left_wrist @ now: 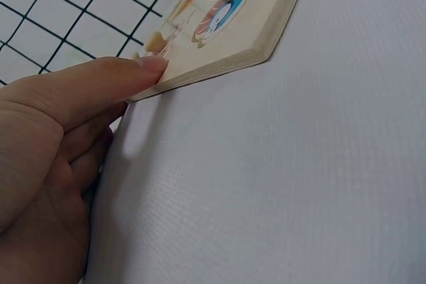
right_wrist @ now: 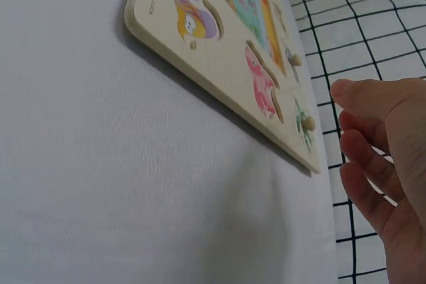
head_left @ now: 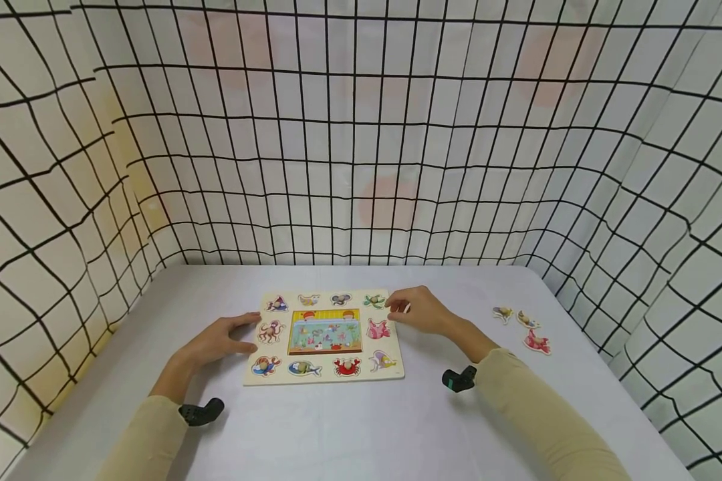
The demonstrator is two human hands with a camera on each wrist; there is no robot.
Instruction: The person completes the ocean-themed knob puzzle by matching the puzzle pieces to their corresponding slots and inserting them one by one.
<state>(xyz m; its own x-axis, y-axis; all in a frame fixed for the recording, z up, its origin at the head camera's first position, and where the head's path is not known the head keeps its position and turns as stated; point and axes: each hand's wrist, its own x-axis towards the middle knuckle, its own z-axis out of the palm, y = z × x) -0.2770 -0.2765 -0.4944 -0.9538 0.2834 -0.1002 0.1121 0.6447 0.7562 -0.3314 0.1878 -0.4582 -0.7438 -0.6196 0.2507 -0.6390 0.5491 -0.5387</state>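
Note:
A wooden knob puzzle board [head_left: 325,386] with sea animals round a printed aquarium scene lies flat on the table. My left hand [head_left: 216,342] is at its left edge; in the left wrist view the thumb [left_wrist: 126,76] touches the edge. Beside the upper right corner hovers my right hand [head_left: 421,310], fingers loosely bent and holding nothing. Near it, a green knobbed piece [right_wrist: 306,124] sits in the board. Below that, the pink recess [right_wrist: 261,84] and the yellow-and-purple fish recess [right_wrist: 193,18] show printed pictures without knobs. The octopus piece [head_left: 271,332] and crab piece [head_left: 347,367] sit in their places.
Three loose puzzle pieces lie on the table at the right: a purplish one [head_left: 503,312], a yellowish one [head_left: 527,320] and a pink one [head_left: 537,343]. Black netting [head_left: 355,167] over white sheeting surrounds the white table [head_left: 325,434] at the back and sides.

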